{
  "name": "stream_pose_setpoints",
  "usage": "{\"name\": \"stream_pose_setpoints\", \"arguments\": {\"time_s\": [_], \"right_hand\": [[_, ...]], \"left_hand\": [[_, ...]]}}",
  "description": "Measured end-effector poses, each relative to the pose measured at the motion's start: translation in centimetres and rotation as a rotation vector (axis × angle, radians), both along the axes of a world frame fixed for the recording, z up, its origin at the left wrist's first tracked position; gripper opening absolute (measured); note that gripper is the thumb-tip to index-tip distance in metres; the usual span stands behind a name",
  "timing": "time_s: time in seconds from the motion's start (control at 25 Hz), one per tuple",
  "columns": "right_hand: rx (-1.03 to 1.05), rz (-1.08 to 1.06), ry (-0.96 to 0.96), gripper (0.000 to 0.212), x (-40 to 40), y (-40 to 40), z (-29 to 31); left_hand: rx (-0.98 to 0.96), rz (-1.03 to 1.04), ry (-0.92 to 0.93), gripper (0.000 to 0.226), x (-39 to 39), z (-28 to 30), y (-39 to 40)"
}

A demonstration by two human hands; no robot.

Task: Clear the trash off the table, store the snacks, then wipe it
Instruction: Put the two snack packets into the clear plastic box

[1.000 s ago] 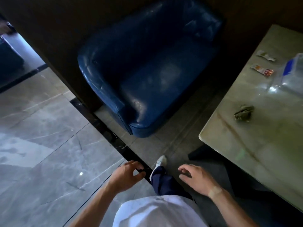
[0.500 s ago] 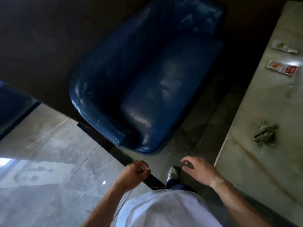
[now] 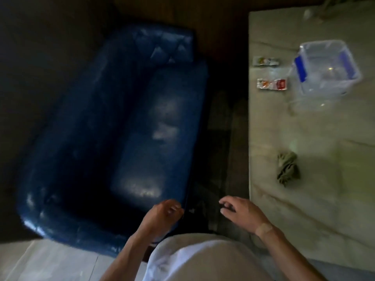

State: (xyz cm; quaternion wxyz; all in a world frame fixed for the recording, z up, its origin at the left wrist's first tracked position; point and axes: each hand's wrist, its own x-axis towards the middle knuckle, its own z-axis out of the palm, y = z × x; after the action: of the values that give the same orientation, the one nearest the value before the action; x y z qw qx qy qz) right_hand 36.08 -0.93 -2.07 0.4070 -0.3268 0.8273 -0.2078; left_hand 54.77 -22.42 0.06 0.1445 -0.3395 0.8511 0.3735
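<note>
A pale marble table (image 3: 316, 195) fills the right side of the view. On it lie two snack packets, a whitish one (image 3: 266, 61) and a red and white one (image 3: 272, 84), beside a clear plastic box with blue clips (image 3: 324, 67). A crumpled olive rag (image 3: 287, 168) lies nearer to me on the table. My left hand (image 3: 162, 217) hangs over the floor with fingers curled, holding nothing. My right hand (image 3: 241, 212) has its fingers spread and empty, just left of the table's near corner.
A blue leather armchair (image 3: 125, 138) stands left of the table, with a narrow strip of dark floor (image 3: 227, 142) between them. Light tiles (image 3: 50, 260) show at the lower left. A dark wall runs behind the chair.
The view has swung right and toward the table, so the plastic box and more tabletop are in sight. Both hands stay low and empty, the right one nearer the table's edge.
</note>
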Motion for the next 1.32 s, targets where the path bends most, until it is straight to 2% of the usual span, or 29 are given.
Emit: {"name": "stream_pose_setpoints", "arguments": {"time_s": [0.24,0.6,0.76,0.96,1.32], "right_hand": [[0.006,-0.199,0.007,0.033,-4.6,-2.0,-1.3],[0.127,-0.311,0.038,0.039,-14.2,-10.2,-0.7],[0.125,-0.366,0.038,0.039,-17.9,-13.4,0.2],[0.086,-0.426,-0.009,0.037,-21.2,-15.7,1.7],[0.103,-0.524,-0.048,0.037,-29.6,-16.8,0.6]], "left_hand": [[0.019,-0.207,-0.052,0.013,-10.3,-2.3,-5.8],[0.135,-0.478,-0.008,0.018,-23.8,-4.8,-15.6],[0.159,-0.497,0.028,0.019,-28.2,-5.5,-18.9],[0.197,-0.488,0.071,0.005,-31.4,-5.8,-21.5],[0.182,-0.505,0.057,0.016,-40.2,-6.1,-25.1]]}}
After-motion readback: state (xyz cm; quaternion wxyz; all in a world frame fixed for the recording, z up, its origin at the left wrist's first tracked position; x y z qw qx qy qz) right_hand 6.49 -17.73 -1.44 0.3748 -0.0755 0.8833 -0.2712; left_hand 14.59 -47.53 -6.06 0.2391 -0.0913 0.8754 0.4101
